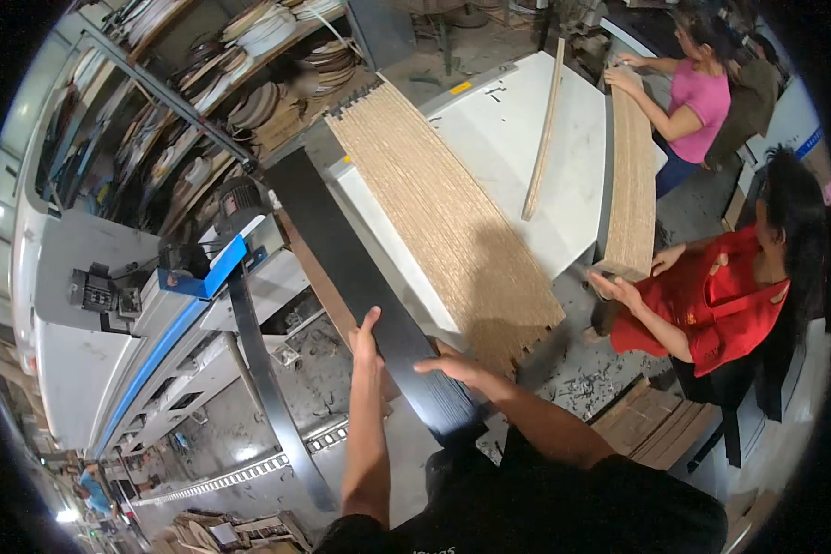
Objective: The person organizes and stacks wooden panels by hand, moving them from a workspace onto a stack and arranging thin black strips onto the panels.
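Note:
A long stack of black strips [342,245] runs from the upper left toward my body, with thin lines showing at its near end. My left hand [367,349] grips its left edge, thumb pointing up along the side and fingers partly hidden. From the right, my right hand [454,366] holds the same stack near its close end, thumb on top and the other fingers out of sight. Just right of the stack lies a wide row of wood-grain strips [443,203] on a white table [499,111].
At left stands a machine [138,360] with a blue rail; a dark strip [272,388] slants down from it. One wood-grain strip [545,129] lies on the table. Two people at right handle a wood-grain bundle [632,185]. Shelves [240,65] hold coiled rolls. Cardboard [656,425] lies lower right.

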Motion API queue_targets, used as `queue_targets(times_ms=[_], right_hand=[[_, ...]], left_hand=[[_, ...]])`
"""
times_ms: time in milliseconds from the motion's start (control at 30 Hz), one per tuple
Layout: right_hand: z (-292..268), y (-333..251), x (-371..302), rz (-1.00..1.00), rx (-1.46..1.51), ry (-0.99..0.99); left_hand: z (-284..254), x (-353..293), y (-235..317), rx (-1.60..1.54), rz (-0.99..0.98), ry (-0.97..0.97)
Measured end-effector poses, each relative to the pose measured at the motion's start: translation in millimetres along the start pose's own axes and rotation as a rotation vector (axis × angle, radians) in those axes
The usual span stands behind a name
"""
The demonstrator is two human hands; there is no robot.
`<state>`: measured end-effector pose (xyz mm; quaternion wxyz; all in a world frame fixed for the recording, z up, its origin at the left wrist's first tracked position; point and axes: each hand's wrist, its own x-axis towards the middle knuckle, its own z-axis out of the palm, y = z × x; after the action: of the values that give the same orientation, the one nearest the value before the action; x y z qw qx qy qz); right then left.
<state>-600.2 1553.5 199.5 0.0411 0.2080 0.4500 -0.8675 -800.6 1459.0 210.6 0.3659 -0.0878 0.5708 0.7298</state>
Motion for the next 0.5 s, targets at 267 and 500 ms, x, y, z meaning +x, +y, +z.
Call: queue_targets(times_ms=[267, 500], right_hand=[[10.0, -11.4, -3.0, 0.382, 0.394, -0.022], [-1.1, 148.0, -76.9, 0.033, 0.081, 0.241]], left_hand=[[27.5, 53.8, 49.7, 0.266, 0.007, 0.078], [48.4, 73.1, 37.0, 0.679, 0.181, 0.262]])
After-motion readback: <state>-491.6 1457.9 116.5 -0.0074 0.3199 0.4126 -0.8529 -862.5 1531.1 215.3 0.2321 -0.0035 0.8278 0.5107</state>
